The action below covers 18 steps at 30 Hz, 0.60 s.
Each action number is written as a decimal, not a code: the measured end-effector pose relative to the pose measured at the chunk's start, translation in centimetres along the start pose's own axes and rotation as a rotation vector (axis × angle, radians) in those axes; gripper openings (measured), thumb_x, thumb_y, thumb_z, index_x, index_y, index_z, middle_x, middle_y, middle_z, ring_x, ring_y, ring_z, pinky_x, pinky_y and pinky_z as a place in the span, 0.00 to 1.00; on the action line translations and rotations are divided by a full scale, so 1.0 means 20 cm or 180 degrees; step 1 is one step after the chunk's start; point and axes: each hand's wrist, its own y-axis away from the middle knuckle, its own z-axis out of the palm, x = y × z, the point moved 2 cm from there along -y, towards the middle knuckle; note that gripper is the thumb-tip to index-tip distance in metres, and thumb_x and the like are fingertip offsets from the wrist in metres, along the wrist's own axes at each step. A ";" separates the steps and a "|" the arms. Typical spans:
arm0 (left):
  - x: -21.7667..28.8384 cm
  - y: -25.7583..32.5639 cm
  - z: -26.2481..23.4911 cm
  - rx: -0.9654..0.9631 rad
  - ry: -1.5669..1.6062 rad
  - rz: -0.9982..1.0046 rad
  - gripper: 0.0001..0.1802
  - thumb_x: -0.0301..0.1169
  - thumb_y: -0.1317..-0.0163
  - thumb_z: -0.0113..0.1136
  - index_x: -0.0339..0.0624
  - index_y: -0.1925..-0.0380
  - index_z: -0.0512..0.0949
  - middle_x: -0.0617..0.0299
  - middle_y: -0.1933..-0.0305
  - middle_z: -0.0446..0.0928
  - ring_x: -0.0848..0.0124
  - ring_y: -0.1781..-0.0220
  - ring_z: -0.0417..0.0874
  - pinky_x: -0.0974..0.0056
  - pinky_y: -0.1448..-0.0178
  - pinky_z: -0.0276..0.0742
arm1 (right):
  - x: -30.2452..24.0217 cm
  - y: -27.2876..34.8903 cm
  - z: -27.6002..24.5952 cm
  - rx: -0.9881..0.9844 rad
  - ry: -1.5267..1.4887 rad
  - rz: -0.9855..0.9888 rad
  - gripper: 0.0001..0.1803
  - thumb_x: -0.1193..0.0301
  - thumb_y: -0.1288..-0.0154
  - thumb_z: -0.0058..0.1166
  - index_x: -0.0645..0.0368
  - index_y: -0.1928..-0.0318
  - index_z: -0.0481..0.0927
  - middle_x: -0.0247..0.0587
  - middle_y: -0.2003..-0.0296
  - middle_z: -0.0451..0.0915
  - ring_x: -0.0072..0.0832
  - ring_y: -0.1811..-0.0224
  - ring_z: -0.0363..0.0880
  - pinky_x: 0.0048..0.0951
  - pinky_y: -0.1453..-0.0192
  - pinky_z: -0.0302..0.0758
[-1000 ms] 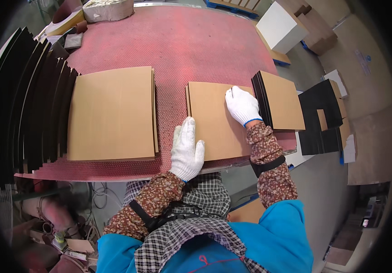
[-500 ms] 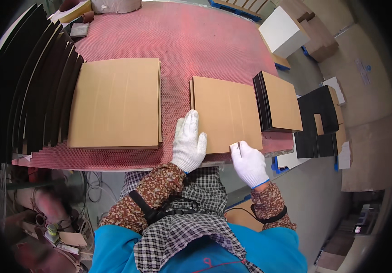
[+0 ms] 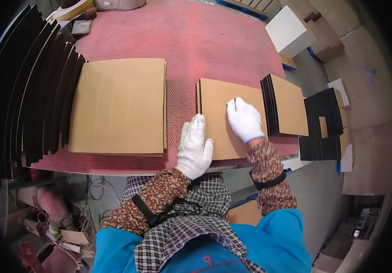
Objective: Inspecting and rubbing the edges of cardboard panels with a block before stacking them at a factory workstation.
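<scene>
A brown cardboard sheet [image 3: 217, 139] lies in front of me near the table's front edge, with at least one more layer showing under its left side. My left hand [image 3: 195, 148], in a white knit glove, rests along that left edge with its fingers stretched out. Over the middle of the sheet is my right hand [image 3: 245, 120], also gloved, with its fingers pinched together; what they hold, if anything, is hidden. Left of these sheets lies a larger brown stack [image 3: 118, 107]. To the right sits a stack of brown-topped, black-edged boards [image 3: 289, 107].
Black boards [image 3: 36, 95] stand in a long row at the table's left end. Tape rolls [image 3: 70, 10] lie at the far left of the red, mesh-patterned table [image 3: 196, 41]. Beyond its right side are a white box [image 3: 290, 32] and black boards [image 3: 325, 123].
My right hand has moved from the sheet's front edge up to its middle, still pinched. My left hand stays at the left edge. The whole view has shifted slightly.
</scene>
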 end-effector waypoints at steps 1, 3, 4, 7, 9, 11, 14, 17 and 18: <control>0.00 0.00 0.01 0.0003 -0.0004 0.0001 0.38 0.26 0.36 0.57 0.21 0.28 0.61 0.31 0.33 0.69 0.38 0.34 0.71 0.45 0.25 0.67 | 0.00 -0.08 0.01 0.0002 -0.0003 -0.0003 0.19 0.56 0.21 0.42 0.56 0.61 0.79 0.56 0.69 0.86 0.54 0.64 0.87 0.55 0.55 0.82; -0.01 0.00 0.01 0.0100 -0.0256 0.0205 0.38 0.27 0.36 0.57 0.22 0.27 0.61 0.32 0.31 0.68 0.38 0.33 0.71 0.45 0.24 0.66 | 0.00 -0.19 0.02 0.0208 0.0059 -0.0130 0.20 0.56 0.21 0.41 0.58 0.61 0.79 0.57 0.69 0.86 0.56 0.64 0.87 0.56 0.55 0.82; -0.02 0.00 0.01 0.0102 -0.0263 0.0209 0.38 0.27 0.36 0.57 0.22 0.27 0.61 0.32 0.31 0.68 0.38 0.33 0.71 0.45 0.24 0.66 | -0.01 -0.19 0.03 0.0213 0.0053 -0.0132 0.20 0.56 0.21 0.41 0.58 0.61 0.79 0.57 0.69 0.86 0.56 0.64 0.87 0.56 0.55 0.82; -0.03 0.00 0.02 0.0091 -0.0236 0.0131 0.38 0.27 0.36 0.57 0.22 0.27 0.61 0.33 0.29 0.67 0.37 0.32 0.70 0.45 0.23 0.65 | -0.02 -0.14 0.01 0.0124 -0.0022 -0.0092 0.20 0.56 0.21 0.41 0.58 0.60 0.79 0.58 0.69 0.86 0.55 0.64 0.87 0.56 0.55 0.82; -0.03 0.00 0.03 -0.0029 -0.0010 -0.0080 0.37 0.27 0.35 0.57 0.22 0.27 0.61 0.33 0.27 0.66 0.37 0.31 0.69 0.45 0.22 0.63 | -0.02 0.03 0.00 -0.0052 -0.0023 -0.0024 0.19 0.57 0.21 0.41 0.58 0.59 0.79 0.59 0.70 0.86 0.55 0.65 0.87 0.55 0.58 0.82; -0.03 -0.01 0.02 -0.0004 -0.0038 0.0000 0.37 0.27 0.35 0.57 0.22 0.27 0.61 0.33 0.28 0.66 0.37 0.30 0.69 0.45 0.22 0.64 | 0.01 0.23 -0.01 -0.0040 0.0180 -0.0498 0.18 0.58 0.20 0.41 0.57 0.59 0.78 0.56 0.71 0.85 0.54 0.69 0.86 0.53 0.61 0.83; -0.03 0.00 0.01 0.0030 -0.0135 0.0072 0.37 0.27 0.36 0.57 0.21 0.28 0.61 0.32 0.28 0.66 0.37 0.31 0.69 0.45 0.23 0.64 | -0.02 0.50 -0.06 -0.0274 0.0255 -0.0403 0.15 0.61 0.20 0.44 0.57 0.59 0.78 0.49 0.73 0.82 0.49 0.75 0.85 0.50 0.68 0.82; -0.04 0.00 0.00 0.0034 -0.0143 0.0067 0.38 0.27 0.36 0.57 0.20 0.28 0.61 0.32 0.28 0.66 0.37 0.31 0.68 0.44 0.23 0.64 | -0.06 0.59 -0.14 -0.0430 0.0362 -0.0459 0.12 0.64 0.22 0.47 0.58 0.59 0.78 0.47 0.74 0.81 0.45 0.76 0.86 0.48 0.73 0.81; -0.04 0.00 0.00 0.0012 -0.0106 0.0037 0.38 0.27 0.36 0.57 0.20 0.28 0.61 0.32 0.28 0.66 0.36 0.30 0.68 0.44 0.22 0.64 | -0.05 0.58 -0.12 -0.0308 0.0497 -0.0720 0.12 0.64 0.22 0.48 0.58 0.59 0.78 0.47 0.74 0.80 0.45 0.75 0.86 0.48 0.73 0.81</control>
